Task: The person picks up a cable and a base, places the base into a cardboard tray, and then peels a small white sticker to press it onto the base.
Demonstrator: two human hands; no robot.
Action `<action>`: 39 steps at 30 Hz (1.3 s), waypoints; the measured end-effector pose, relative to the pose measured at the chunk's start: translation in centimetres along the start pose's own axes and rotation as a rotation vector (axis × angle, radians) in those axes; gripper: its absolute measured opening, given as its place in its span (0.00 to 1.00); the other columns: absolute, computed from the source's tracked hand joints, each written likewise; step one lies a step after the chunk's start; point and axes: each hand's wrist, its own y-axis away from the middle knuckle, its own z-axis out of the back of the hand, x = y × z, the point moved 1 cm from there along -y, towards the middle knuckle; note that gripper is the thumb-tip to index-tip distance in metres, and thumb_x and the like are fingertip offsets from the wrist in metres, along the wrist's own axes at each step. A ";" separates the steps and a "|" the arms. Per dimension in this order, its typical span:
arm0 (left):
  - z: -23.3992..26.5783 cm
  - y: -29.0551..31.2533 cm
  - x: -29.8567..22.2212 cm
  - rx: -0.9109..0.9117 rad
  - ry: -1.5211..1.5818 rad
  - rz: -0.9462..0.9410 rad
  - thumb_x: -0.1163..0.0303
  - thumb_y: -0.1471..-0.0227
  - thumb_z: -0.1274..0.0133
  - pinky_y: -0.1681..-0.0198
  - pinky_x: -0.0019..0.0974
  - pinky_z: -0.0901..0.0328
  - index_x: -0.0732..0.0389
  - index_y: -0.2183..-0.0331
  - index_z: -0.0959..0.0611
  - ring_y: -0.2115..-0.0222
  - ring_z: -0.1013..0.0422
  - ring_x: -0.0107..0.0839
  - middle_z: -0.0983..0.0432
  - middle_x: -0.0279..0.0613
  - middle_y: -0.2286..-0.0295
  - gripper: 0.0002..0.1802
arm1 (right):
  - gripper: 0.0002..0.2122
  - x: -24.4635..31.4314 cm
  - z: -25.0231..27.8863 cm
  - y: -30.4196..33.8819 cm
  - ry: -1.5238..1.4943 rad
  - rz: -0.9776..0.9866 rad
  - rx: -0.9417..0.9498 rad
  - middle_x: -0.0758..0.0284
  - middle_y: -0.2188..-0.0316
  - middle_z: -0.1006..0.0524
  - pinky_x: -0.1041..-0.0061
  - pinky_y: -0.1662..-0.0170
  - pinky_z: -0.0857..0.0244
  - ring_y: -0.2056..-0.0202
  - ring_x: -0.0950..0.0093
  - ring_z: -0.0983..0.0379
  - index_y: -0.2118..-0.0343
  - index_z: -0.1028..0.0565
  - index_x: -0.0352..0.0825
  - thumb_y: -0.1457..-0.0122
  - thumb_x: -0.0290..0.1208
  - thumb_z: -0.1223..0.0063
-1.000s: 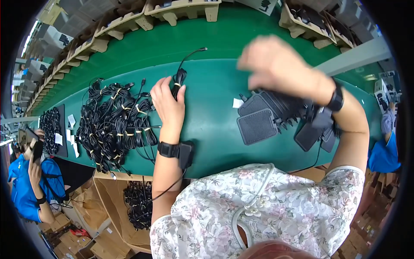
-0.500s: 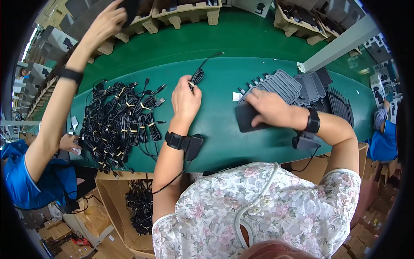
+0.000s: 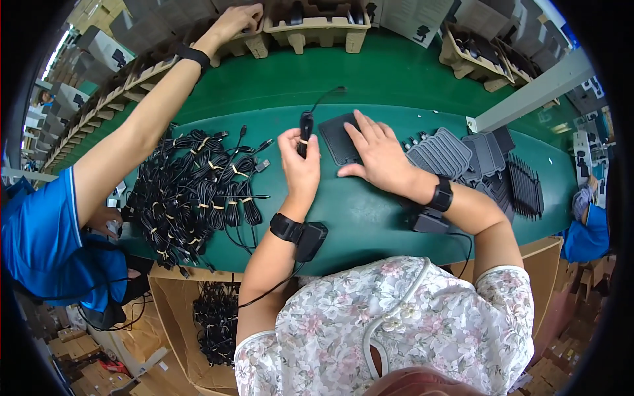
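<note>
My left hand [image 3: 301, 165] is closed around a coiled black cable [image 3: 306, 124] bound with a pale band, its loose end sticking out away from me. Just to the right, a flat black rectangular panel [image 3: 338, 140] lies on the green table. My right hand [image 3: 384, 153] rests over the panel's right edge, fingers spread and stretched out, hiding that side. Beyond that hand is a row of grey ribbed plates [image 3: 444, 153] with short plugs. A large heap of banded black cables [image 3: 185, 191] covers the table to the left.
A co-worker's arm [image 3: 139, 132] reaches over the cable heap toward moulded trays [image 3: 317, 33] along the far side. More dark plates [image 3: 525, 188] stand stacked at the right, near a grey metal post [image 3: 535, 86]. Below the table edge, a cardboard box [image 3: 178, 330] holds black cables.
My right hand and the black panel have moved left, close to my left hand, and the fingers have spread. The co-worker's arm has swung right to the trays, and the dark object it held is gone.
</note>
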 end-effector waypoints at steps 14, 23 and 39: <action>3.2 -3.0 -0.3 -0.298 0.440 0.067 0.75 0.46 0.53 0.73 0.26 0.36 0.64 0.61 0.38 0.78 0.32 0.24 0.30 0.41 0.72 0.12 | 0.33 -1.7 -2.2 -3.1 -0.232 -0.013 0.141 0.45 0.43 0.46 0.57 0.40 0.52 0.40 0.53 0.52 0.44 0.43 0.29 0.52 0.30 0.43; 2.3 -2.1 -1.0 -0.169 0.405 0.030 0.75 0.46 0.52 0.72 0.25 0.36 0.65 0.61 0.33 0.77 0.33 0.22 0.30 0.37 0.72 0.11 | 0.13 -6.5 8.6 -10.0 -0.131 -0.130 0.116 0.53 0.62 0.27 0.68 0.55 0.36 0.59 0.63 0.29 0.56 0.32 0.33 0.46 0.23 0.53; 2.5 0.0 -1.0 -0.064 0.363 0.142 0.70 0.44 0.53 0.63 0.27 0.35 0.66 0.58 0.28 0.69 0.30 0.24 0.27 0.38 0.68 0.12 | 0.11 -24.2 1.2 -26.4 -0.467 -0.315 -0.591 0.58 0.64 0.25 0.67 0.56 0.36 0.59 0.60 0.30 0.61 0.26 0.34 0.47 0.29 0.47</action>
